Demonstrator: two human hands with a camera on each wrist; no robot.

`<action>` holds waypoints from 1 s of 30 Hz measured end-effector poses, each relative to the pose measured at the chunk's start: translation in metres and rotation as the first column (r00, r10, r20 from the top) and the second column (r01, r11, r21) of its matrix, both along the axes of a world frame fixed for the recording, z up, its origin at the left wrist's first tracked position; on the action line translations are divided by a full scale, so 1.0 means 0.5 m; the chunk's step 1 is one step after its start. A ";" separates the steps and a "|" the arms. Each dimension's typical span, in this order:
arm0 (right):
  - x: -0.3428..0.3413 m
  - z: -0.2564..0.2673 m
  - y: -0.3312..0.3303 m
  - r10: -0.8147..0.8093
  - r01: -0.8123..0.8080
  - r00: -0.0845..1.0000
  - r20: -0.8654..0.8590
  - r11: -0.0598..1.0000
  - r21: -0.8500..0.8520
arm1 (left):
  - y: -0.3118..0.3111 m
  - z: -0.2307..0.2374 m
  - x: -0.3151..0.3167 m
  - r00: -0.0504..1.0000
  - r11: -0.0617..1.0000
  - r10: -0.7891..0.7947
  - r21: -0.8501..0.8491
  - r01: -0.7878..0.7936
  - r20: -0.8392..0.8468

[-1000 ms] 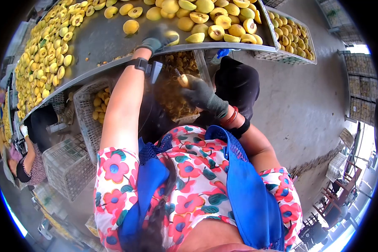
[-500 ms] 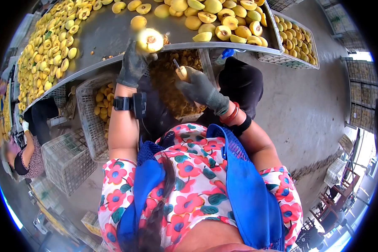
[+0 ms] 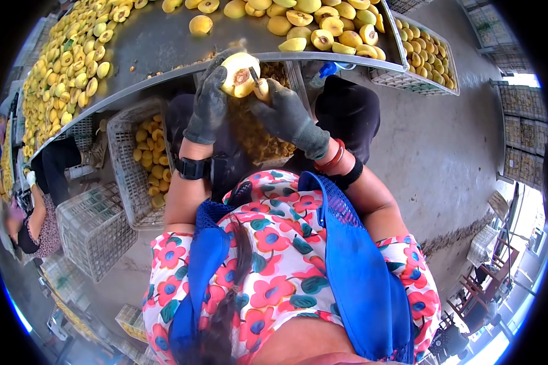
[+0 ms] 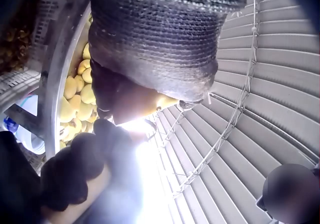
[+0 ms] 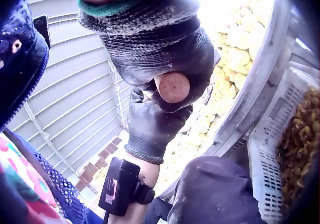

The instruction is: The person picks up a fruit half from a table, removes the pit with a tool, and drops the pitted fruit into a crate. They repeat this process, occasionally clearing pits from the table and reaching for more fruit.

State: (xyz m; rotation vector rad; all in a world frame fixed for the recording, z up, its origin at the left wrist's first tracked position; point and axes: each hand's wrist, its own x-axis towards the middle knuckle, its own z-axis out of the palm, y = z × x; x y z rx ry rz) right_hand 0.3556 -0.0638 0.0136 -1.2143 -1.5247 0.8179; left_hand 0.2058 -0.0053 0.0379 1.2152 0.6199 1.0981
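Note:
My gloved left hand [image 3: 207,109] grips a halved yellow peach [image 3: 232,68], its cut face and brown stone hollow turned up, over the front edge of the metal table. In my gloved right hand [image 3: 286,118] is a wooden-handled pitting tool [image 3: 262,91]; its thin dark metal tip meets the peach's cut face near the hollow. The right wrist view shows the handle's round end [image 5: 174,87] poking out of the fist. Bright glare in the left wrist view hides much of the peach, with the right hand's curled fingers [image 4: 72,169] close below it.
Many peach halves [image 3: 323,39] lie on the metal table [image 3: 146,48], with a big heap at its left. Beneath its edge sits a crate of brownish scraps [image 5: 305,144]. A crate of peaches [image 3: 119,152] stands left of my legs; another person [image 3: 39,225] works at far left.
My left hand has come back from the tabletop with the peach half and moved right to meet the tool. My right hand has stayed nearly in place, its tool tip now at the peach.

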 end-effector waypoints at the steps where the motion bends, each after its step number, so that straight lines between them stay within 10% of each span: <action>1: -0.002 0.000 -0.001 -0.005 0.004 1.000 -0.023 1.000 -0.022 | -0.007 0.005 0.003 1.000 1.000 0.016 0.008 -0.016 -0.009; 8: -0.011 -0.009 -0.005 0.015 -0.015 0.998 -0.059 1.000 0.013 | -0.005 -0.028 0.019 0.965 0.977 0.014 -0.210 0.043 0.261; 10: -0.013 -0.008 -0.005 0.032 -0.029 0.999 -0.036 0.997 0.075 | 0.012 -0.062 0.019 0.936 0.892 0.283 0.416 -0.176 -0.211; 12: -0.011 -0.004 -0.005 0.036 -0.041 0.998 0.043 0.992 0.123 | 0.016 -0.074 0.017 0.763 0.703 0.514 0.702 -0.114 -0.391; 14: -0.008 0.015 -0.014 0.126 -0.187 0.965 -0.230 0.945 -0.267 | 0.011 -0.071 0.013 0.674 0.703 0.558 0.707 -0.074 -0.484; 18: 0.013 0.028 -0.021 0.187 -0.533 0.777 -0.601 0.705 -0.469 | -0.030 -0.011 0.037 0.973 0.976 0.195 0.127 -0.179 -0.124; 20: 0.011 0.036 -0.024 0.208 -0.491 0.813 -0.544 0.748 -0.447 | -0.031 -0.008 0.039 0.988 0.983 0.145 -0.123 -0.137 0.058; 25: -0.002 0.020 -0.024 0.278 -0.429 0.867 -0.415 0.840 -0.334 | -0.023 -0.026 0.031 0.988 0.989 0.150 0.022 -0.149 -0.044; 30: 0.019 0.018 -0.023 0.317 -0.648 0.714 -0.625 0.636 -0.419 | -0.026 -0.002 0.037 0.993 0.993 0.116 0.002 -0.116 -0.003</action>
